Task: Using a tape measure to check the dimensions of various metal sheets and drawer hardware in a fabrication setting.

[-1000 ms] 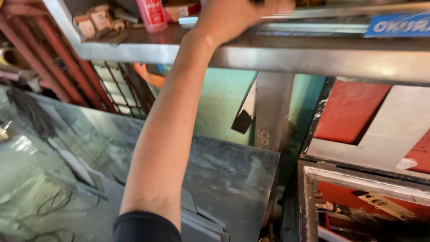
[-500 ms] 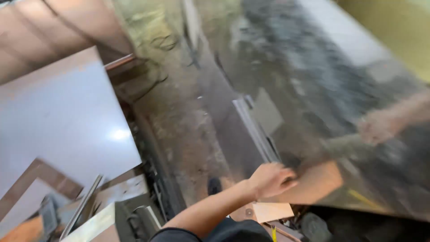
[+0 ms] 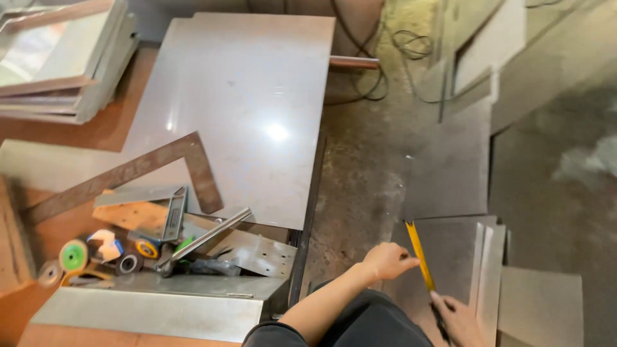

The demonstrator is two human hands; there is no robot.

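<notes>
A yellow tape [image 3: 421,256] is being stretched across a floor sheet [image 3: 450,257], pinched by the left hand [image 3: 387,260] and right hand [image 3: 457,320]. Judged light, springy; the sheet stiff, sharp-edged.

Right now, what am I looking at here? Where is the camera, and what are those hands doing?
The camera sits on a person's head and looks down, so the arms at the bottom are their own. There is no machine. The left hand and the right hand hold a yellow measuring tape stretched across a metal sheet lying on the floor. To the left stands a workbench bearing a big shiny steel plate, a rusty carpenter's square, grinding discs and metal offcuts.
</notes>
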